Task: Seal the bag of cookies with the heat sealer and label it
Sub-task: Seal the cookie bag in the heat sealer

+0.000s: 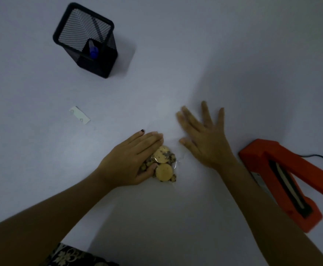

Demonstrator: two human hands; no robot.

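The desk (pixel 214 54) was a wide white surface, dimly lit. At its right edge lay the orange sealer (pixel 283 181), its arm raised off the base, a black cord (pixel 322 157) trailing away behind it. Far off to the upper left stood a black mesh holder (pixel 107 62) with a blue-capped pen (pixel 94 51) inside.

The left hand (pixel 130 162) lay over the bag (pixel 164 166) near the middle of the desk, fingers (pixel 151 138) together and lightly curved over the top of it, the thumb tucked against the near side, so it held the bag down in a loose grip. Round pale cookies (pixel 163 170) and darker speckled ones showed through the clear plastic. The bag's open end seemed to reach away toward the right hand, though the film was too faint to be sure.

The right hand (pixel 204 143) was just beside the bag, flat and spread wide, holding nothing, slightly blurred.

A small white label (pixel 79 115) lay apart on the left, between holder and bag.
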